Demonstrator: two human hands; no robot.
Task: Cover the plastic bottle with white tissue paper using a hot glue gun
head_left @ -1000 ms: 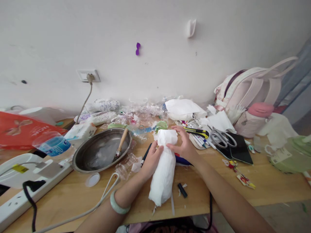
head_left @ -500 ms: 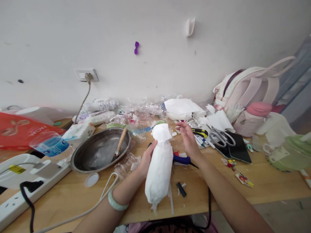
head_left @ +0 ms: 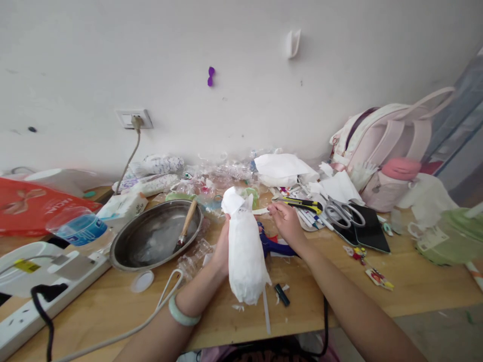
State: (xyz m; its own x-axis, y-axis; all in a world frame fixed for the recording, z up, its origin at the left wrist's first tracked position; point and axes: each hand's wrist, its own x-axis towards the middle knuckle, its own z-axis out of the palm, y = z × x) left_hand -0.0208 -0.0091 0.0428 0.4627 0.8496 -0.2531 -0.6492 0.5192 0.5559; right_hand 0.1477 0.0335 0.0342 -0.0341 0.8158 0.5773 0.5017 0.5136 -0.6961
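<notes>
My left hand (head_left: 223, 245) is wrapped around a bottle-shaped form covered in white paper (head_left: 247, 261), holding it tilted above the table. A loose white flap stands at its narrow top, and a ragged edge sticks out low on its right side. To the right of the neck, my right hand (head_left: 286, 221) pinches a small strip of white paper (head_left: 261, 211) between thumb and fingers. Behind the wrapped form lies a blue glue gun (head_left: 279, 247), partly hidden by it and by my right wrist. A yellow and black utility knife (head_left: 302, 203) lies just beyond my right fingers.
On the left stand a metal bowl (head_left: 130, 259) of cloudy liquid with a brush (head_left: 185, 226) in it, and a power strip (head_left: 41, 306). Scissors (head_left: 345, 211), a dark tablet (head_left: 372, 234) and a pink backpack (head_left: 392, 130) are to the right. Plastic scraps (head_left: 222, 171) line the wall.
The wrapped form has tipped, its lower end rising and its top shifting left. My right hand has moved slightly down, its fingers now closed on the paper strip.
</notes>
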